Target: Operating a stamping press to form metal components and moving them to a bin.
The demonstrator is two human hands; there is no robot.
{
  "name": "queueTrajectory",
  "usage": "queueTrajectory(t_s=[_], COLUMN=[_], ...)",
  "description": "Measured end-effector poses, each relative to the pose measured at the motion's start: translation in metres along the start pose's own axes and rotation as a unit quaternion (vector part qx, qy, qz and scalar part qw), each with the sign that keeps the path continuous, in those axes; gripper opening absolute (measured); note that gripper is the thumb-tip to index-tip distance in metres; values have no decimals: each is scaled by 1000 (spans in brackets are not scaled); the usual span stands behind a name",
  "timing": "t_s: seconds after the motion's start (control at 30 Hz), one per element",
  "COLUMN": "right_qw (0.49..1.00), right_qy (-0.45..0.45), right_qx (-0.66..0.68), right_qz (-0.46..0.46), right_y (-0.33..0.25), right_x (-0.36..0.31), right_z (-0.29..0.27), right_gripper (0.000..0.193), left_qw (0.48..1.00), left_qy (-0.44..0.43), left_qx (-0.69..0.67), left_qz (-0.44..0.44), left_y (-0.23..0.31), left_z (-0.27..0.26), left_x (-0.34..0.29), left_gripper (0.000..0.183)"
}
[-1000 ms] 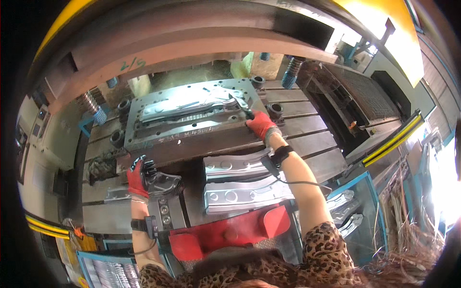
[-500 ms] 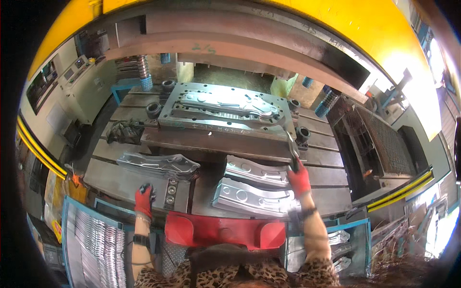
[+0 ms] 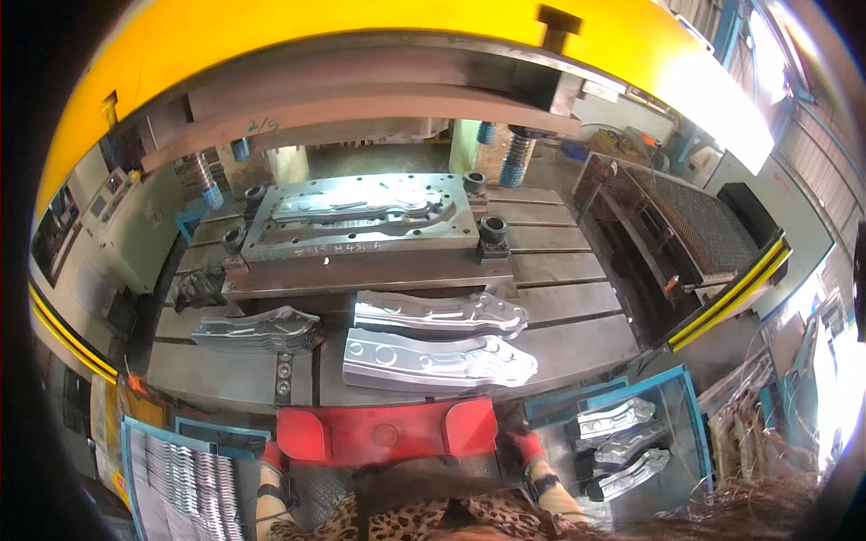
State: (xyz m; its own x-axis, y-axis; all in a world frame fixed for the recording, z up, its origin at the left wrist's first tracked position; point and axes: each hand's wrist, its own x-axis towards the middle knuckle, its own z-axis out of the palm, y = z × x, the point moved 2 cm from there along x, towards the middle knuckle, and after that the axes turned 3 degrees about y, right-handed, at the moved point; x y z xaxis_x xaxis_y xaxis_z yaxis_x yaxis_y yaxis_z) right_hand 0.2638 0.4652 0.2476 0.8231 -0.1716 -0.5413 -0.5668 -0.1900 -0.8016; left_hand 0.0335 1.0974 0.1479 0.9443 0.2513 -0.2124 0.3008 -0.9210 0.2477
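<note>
My left hand (image 3: 274, 456), in a red glove, is low beside the left end of a red panel (image 3: 386, 438) with rounded ends. At the panel's other end is my right hand (image 3: 528, 447), also red-gloved and blurred. Neither hand's fingers show clearly, and I cannot make out anything in them. Ahead, a long pressed metal part (image 3: 356, 202) lies on the lower die (image 3: 361, 243) of a press. Nearer on the bed are two stacks of silvery pressed parts, a rear stack (image 3: 433, 313) and a front stack (image 3: 437, 359). A darker stack (image 3: 257, 330) lies to their left.
Overhead spans the press's upper ram (image 3: 361, 113) under a yellow frame. A blue-framed rack (image 3: 180, 478) of stacked parts stands low left; a blue-edged bin (image 3: 622, 451) with several parts is low right. Guide posts (image 3: 516, 160) and a mesh-covered unit (image 3: 672, 216) flank the bed.
Both hands have drawn back from over the bed to the red panel's ends. The long metal tool seen in my right hand no longer shows. The view has turned right.
</note>
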Motion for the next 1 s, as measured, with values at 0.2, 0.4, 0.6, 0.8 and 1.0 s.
queueTrajectory(t_s=[0.2,0.4,0.6,0.8,1.0], right_qw=[941,897,926,927,933], right_qy=[-191,-202,-191,-114,-141], right_qx=[-270,-385,-323,-353,-320], right_qz=[-65,-78,46,-60,-84], right_y=[-17,18,-1,-29,11], right_x=[18,56,34,8,45], right_z=[39,43,44,43,45], right_gripper=[26,36,39,32,41], left_qw=[989,980,992,998,999], left_qy=[-6,-110,43,8,20], left_qx=[143,149,-68,13,29], left_qz=[37,-73,-100,-54,-18], left_y=[6,12,10,26,43], left_z=[-3,3,14,-5,-22], left_x=[-8,-3,2,0,3], left_gripper=[56,55,43,39,35])
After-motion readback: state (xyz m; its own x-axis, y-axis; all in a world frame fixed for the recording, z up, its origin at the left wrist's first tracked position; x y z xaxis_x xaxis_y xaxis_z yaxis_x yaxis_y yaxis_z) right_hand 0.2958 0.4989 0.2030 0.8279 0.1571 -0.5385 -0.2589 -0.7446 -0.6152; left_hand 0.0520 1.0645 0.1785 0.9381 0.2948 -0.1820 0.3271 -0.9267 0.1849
